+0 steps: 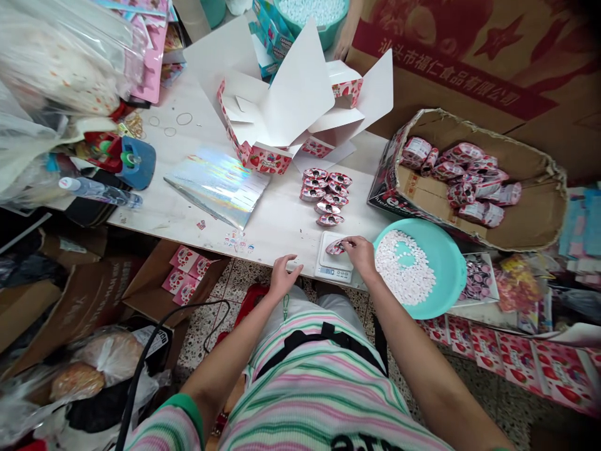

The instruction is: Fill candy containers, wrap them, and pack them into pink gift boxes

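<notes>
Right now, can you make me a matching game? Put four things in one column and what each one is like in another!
Things:
1. Teal basin
2. Cardboard box
3. Digital scale
4. Foil sheet

What they are like:
A. Shiny rainbow colours
B. Holds small white pieces
C. Has a packet under the right hand
D. Holds strawberry-print packets

Pairs: 1-B, 2-D, 3-C, 4-A

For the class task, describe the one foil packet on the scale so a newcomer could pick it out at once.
Find the long white table and, at its near edge, the small digital scale beside the turquoise basin of white pellets. The pink strawberry packet lies on that scale under the right hand. Unlike the packets in short rows behind it, it alone sits there.
</notes>
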`<state>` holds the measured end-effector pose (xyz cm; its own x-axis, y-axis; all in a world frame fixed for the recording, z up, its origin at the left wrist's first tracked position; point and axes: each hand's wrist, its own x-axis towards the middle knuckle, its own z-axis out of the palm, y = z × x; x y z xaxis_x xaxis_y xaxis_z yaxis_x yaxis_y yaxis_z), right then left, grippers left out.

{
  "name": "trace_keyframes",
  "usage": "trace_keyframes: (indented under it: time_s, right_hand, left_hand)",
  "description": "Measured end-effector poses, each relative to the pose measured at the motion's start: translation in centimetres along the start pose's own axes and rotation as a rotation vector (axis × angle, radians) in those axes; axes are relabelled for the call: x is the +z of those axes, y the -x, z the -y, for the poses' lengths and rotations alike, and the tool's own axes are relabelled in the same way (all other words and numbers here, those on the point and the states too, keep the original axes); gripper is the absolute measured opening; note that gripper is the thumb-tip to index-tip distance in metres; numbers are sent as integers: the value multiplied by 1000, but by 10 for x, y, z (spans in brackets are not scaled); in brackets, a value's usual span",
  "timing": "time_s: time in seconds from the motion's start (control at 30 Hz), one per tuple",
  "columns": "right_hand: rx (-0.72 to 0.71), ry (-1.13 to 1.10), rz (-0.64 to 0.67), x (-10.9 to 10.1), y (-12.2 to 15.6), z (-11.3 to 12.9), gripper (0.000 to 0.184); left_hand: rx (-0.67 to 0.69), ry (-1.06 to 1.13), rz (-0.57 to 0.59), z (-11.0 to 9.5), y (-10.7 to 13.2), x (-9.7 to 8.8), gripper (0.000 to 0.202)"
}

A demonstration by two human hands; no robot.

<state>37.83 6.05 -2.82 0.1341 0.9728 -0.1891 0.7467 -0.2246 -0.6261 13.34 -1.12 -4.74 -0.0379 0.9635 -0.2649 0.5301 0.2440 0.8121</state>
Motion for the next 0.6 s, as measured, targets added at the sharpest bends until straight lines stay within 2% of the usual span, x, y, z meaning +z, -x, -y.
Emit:
trace_keyframes:
  time_s: [0.6]
  right_hand:
    - [-74,102,93,-7,4,-3,15]
  left_hand:
    - [8,3,0,-2,-3,3,26]
